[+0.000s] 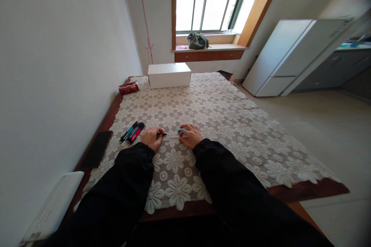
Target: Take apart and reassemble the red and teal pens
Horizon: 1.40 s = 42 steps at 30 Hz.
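Note:
My left hand (152, 137) rests low over the lace tablecloth, its fingers closed on a short black pen piece (161, 134) that points right. Facing it, my right hand (190, 136) pinches a teal pen piece (182, 129). A thin whitish stick (174, 137) lies in the gap between the hands, reaching the right fingertips; I cannot tell whether it joins the black piece. Just left of my left hand, several pens (132, 132) in teal, black and red lie side by side.
A white box (169, 76) and a red packet (128, 88) stand at the table's far end. Along the left edge are a dark flat object (97, 149) and a white device (55, 204) by the wall. The tablecloth (240, 135) covers most of the table.

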Each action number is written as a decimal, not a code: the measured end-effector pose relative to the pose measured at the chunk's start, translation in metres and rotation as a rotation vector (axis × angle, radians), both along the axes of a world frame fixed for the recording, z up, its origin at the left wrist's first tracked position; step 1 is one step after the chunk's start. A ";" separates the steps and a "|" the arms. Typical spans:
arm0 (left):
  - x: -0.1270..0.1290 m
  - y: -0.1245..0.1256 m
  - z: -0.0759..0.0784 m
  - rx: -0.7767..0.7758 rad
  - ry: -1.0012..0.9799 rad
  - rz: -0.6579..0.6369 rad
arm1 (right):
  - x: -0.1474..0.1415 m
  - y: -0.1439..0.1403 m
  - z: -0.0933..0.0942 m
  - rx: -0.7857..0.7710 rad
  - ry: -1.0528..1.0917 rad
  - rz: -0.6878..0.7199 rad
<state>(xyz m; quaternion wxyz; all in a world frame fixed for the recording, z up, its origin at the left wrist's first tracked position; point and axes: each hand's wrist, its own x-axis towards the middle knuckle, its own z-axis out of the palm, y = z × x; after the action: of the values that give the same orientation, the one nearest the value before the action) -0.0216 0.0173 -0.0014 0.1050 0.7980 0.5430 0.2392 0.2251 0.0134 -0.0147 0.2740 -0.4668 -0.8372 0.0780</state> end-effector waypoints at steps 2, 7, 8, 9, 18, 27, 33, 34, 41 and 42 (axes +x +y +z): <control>0.000 0.001 0.000 -0.005 -0.008 -0.021 | 0.000 0.000 0.001 0.003 -0.003 -0.005; 0.001 0.001 0.001 -0.006 -0.027 -0.030 | 0.000 -0.002 0.005 0.007 -0.034 -0.008; 0.001 0.000 0.002 0.003 -0.033 -0.032 | 0.000 -0.003 0.006 0.009 -0.042 -0.006; 0.001 0.000 0.002 0.016 -0.038 -0.034 | -0.001 -0.003 0.007 0.012 -0.051 -0.008; 0.003 -0.010 0.017 0.004 0.057 -0.135 | -0.002 -0.002 0.009 -0.029 -0.162 -0.026; 0.007 -0.016 0.022 -0.128 0.131 -0.181 | 0.000 0.002 0.003 -0.071 -0.144 -0.007; 0.006 -0.013 0.020 -0.168 0.134 -0.141 | -0.001 0.000 0.005 -0.056 -0.111 -0.005; 0.006 -0.013 0.019 -0.172 0.141 -0.137 | -0.001 0.000 0.006 -0.054 -0.107 -0.004; 0.005 -0.011 0.014 -0.164 0.158 -0.108 | -0.003 -0.003 0.011 -0.056 -0.115 -0.006; 0.005 -0.010 0.014 -0.161 0.157 -0.106 | -0.003 -0.003 0.011 -0.063 -0.118 -0.003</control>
<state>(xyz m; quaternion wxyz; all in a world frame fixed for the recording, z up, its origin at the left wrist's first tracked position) -0.0167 0.0070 0.0122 0.1381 0.8308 0.5243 0.1256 0.2221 0.0106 -0.0034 0.2096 -0.4803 -0.8483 0.0762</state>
